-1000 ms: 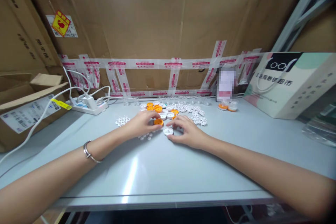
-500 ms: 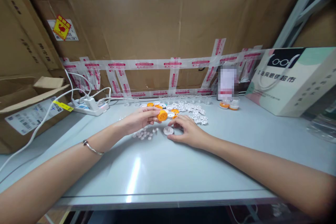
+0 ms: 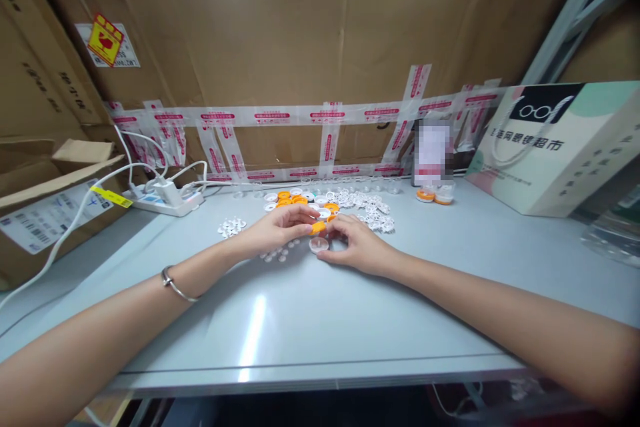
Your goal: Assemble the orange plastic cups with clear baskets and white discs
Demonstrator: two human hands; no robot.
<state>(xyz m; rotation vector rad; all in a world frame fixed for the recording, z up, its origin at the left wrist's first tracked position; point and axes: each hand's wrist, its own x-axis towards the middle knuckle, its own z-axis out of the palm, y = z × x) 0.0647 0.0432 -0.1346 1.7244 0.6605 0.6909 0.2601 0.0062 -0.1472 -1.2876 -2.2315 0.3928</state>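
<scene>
My left hand (image 3: 283, 227) pinches a small orange round cap (image 3: 317, 227) just above the grey table (image 3: 300, 320). My right hand (image 3: 357, 243) rests on the table beside it, its fingertips touching the orange cap and curled over a small white round disc (image 3: 318, 244) that lies on the table. Behind both hands lies a heap of orange and white caps (image 3: 300, 200) and a spread of small white ring-like parts (image 3: 367, 210). A few tiny white pieces (image 3: 277, 255) lie under my left wrist. A metal bangle (image 3: 175, 283) circles my left forearm.
A white power strip (image 3: 163, 200) with cables sits at the back left, near an open cardboard box (image 3: 45, 207). A taped cardboard wall (image 3: 310, 67) closes the back. A printed paper bag (image 3: 550, 147) lies at the right, with two orange-based capped pieces (image 3: 434, 195) near it. Another small cluster of white parts (image 3: 230, 227) lies left.
My left hand lifted an orange cap off the table, held it up turned, then lowered it toward my right hand's fingertips over the white disc. The camera shifted slightly.
</scene>
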